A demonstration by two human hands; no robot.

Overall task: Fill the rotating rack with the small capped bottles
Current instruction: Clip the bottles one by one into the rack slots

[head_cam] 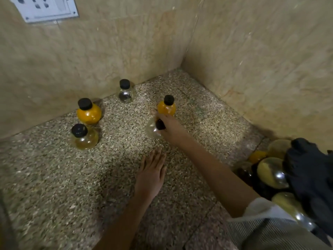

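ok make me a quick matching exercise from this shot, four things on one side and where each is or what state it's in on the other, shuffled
Things
1. right hand
2. left hand
3. orange bottle by the left wall
4. darkest bottle

States or places
A. farthest back, near the corner
B. flat on the speckled counter, holding nothing
C. gripping a clear bottle at its black cap
D. standing just behind a pale yellow bottle

Pairs: 1-C, 2-B, 3-D, 4-A

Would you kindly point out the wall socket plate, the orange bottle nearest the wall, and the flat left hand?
wall socket plate (45, 8): head view, plate face.
orange bottle (88, 114): head view, round belly.
left hand (151, 175): head view, back of hand.
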